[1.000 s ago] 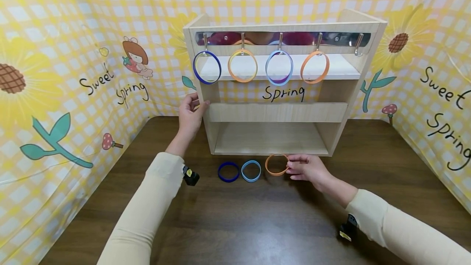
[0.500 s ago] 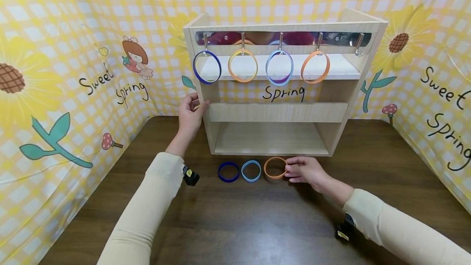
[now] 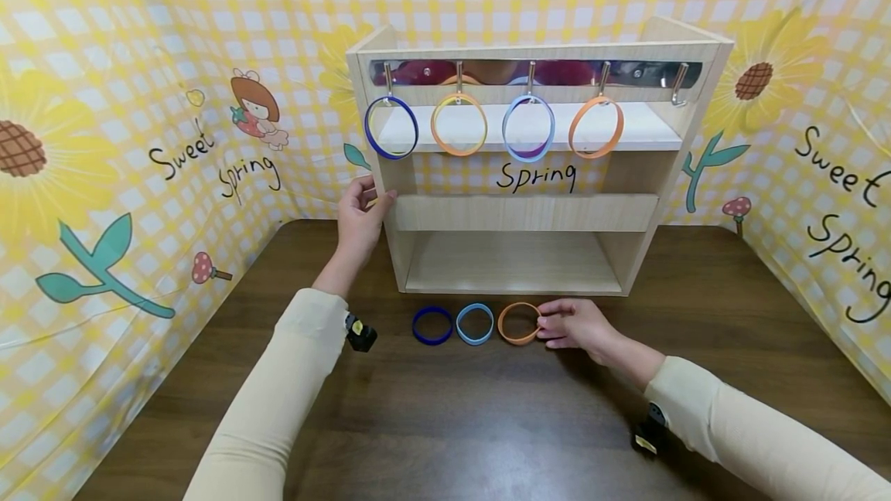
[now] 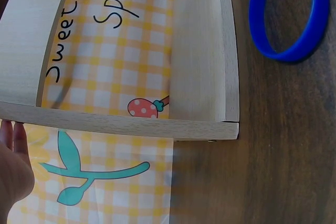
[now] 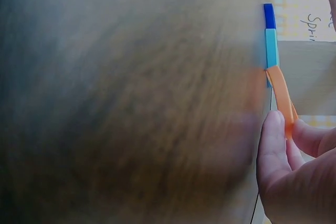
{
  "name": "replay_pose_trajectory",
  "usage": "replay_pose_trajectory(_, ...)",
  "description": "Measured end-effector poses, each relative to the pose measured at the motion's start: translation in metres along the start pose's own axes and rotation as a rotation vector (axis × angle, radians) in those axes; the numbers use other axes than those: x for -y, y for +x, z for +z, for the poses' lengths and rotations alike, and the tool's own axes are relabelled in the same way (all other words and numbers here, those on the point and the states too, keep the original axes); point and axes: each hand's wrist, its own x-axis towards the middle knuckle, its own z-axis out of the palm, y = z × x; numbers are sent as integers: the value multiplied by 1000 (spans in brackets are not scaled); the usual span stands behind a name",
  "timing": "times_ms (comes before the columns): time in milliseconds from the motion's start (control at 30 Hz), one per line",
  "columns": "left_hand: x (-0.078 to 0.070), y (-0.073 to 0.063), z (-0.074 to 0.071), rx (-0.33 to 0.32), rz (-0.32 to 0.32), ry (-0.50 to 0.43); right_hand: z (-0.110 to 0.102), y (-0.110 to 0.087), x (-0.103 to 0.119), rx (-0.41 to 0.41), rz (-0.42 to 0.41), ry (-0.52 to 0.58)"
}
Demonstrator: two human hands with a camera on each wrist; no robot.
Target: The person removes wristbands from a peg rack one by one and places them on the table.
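Orange band (image 5: 281,92) shifted down-left w/ R hand (image 3: 576,327), which pinches its edge just beside light-blue band (image 5: 271,48), prob. to line up; L hand (image 3: 360,219), fingers loosely straight, touches shelf (image 3: 522,213), prob. steadying.

Orange ring (image 3: 518,342): end hidden by right hand (image 3: 576,325) | tabletop (image 5: 131,103): right wrist, blurred

Smooth orange band (image 5: 282,93) — polished metal strip (image 3: 494,73) — glossy wood-grain table (image 3: 487,416).
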Motion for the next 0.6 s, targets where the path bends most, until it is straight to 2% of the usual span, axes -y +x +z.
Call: replay_pose_trajectory(600,1,1,0,7,12,5,4,3,-1,-35,-2,-99)
